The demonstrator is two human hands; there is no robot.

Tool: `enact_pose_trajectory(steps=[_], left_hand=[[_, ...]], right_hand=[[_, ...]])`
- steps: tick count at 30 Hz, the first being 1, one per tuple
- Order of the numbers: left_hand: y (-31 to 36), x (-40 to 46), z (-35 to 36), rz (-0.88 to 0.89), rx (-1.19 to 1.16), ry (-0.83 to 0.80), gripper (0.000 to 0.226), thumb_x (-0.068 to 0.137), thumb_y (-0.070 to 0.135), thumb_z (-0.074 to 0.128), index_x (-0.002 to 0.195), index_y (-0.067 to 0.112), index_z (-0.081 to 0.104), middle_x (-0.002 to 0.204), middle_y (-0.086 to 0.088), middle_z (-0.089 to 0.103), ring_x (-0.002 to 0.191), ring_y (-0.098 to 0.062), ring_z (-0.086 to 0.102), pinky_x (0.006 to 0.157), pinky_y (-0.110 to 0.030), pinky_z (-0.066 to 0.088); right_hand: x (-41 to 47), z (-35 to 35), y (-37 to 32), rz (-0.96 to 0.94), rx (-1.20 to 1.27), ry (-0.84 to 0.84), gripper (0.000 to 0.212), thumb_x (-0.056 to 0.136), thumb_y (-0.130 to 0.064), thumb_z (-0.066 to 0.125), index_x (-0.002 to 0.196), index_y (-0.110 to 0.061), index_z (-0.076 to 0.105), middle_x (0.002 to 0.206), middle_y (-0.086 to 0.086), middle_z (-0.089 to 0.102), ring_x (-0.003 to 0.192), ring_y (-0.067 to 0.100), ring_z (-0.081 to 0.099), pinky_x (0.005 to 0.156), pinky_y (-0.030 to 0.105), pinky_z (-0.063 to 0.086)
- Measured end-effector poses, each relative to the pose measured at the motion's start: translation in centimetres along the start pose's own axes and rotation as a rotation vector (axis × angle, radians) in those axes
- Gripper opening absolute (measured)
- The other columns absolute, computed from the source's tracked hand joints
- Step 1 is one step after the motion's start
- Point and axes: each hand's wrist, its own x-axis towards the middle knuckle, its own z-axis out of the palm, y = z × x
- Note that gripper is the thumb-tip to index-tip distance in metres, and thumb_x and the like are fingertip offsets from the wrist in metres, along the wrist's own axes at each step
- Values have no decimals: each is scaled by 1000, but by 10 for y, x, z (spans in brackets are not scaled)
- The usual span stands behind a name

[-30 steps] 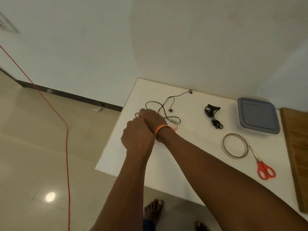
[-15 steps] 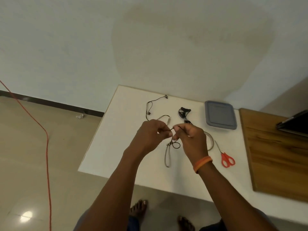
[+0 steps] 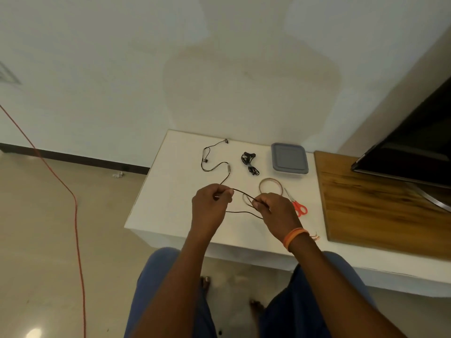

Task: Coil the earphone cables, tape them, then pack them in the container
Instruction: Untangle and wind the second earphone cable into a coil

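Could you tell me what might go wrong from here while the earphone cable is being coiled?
The earphone cable is stretched between the left hand and right hand, while its far end with the earbuds lies loose on the table; pulling may drag or snag it. A loop hangs below the hands and could tangle. The container has its lid on, so packing will need a free hand.

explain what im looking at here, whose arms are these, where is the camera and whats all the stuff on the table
No machine here: a person wears a camera on the head, looking down at their own arms. The left hand and right hand each pinch a black earphone cable, stretched between them; its far end lies loose on the white table. Also on the table: a second earphone cable already bundled, a grey container with its lid on, a roll of tape and red-handled scissors. A wooden board lies to the right.
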Motion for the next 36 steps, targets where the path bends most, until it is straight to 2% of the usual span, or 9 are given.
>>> enact_pose_trajectory(steps=[5,11,14,18,23,28,31,34,36], left_hand=[[6,-32,1,-132,-292,-168,10,90,22,68,90,14,75,79,-2,75,67,-6,63,60,-17,48],[-10,-40,19,-102,-2,-523,11,85,15,73,89,5,75,82,2,76,74,-8,69,64,-17,53],[-26,-39,26,52,340,-673,16,82,30,77,89,16,75,96,4,75,86,-9,68,82,-29,57],[-34,-29,13,52,374,-682,39,76,43,80,107,21,72,105,8,71,92,-2,66,82,-20,54],[-47,-20,-5,145,309,-112,30,85,19,74,106,23,53,111,6,55,83,-13,60,68,-19,47],[-48,-15,1,413,388,-192,80,82,15,77,147,35,34,146,8,33,98,-10,54,81,-22,50],[-43,-21,15,375,361,-305,56,86,13,73,135,32,54,144,10,36,87,-7,58,79,-22,51],[-42,-24,24,355,319,-281,19,91,11,66,107,17,73,114,4,66,90,-14,65,80,-25,50],[-41,-25,23,282,242,-265,19,93,11,63,107,12,75,98,1,74,86,-12,68,79,-25,53]], right_hand=[[-2,-18,-18,252,214,145,16,93,-20,61,96,-9,72,93,10,66,82,19,60,70,26,46],[-8,-38,-35,305,985,-62,25,93,-1,49,106,-6,69,99,13,73,93,24,69,82,39,55],[-14,-37,-31,396,1274,-69,18,95,-7,53,105,1,66,91,16,69,71,21,65,69,34,56],[-15,-35,-26,273,873,-83,18,95,-4,50,110,-8,60,90,7,74,47,5,42,48,22,39],[-18,-36,-16,206,680,-180,23,96,-5,48,111,-15,62,87,1,76,78,-6,64,71,14,41],[-21,-36,-12,172,702,-189,23,90,0,54,99,-11,72,80,4,74,77,-2,65,69,11,43],[-22,-40,-13,141,797,-220,19,86,2,58,96,-5,72,80,13,72,66,4,62,60,10,44],[-21,-40,-11,143,819,-206,17,88,0,59,98,-4,71,84,14,74,61,1,58,56,13,43],[-18,-36,-5,169,688,-105,14,88,-3,61,96,-9,72,82,6,75,71,2,65,61,13,45]])
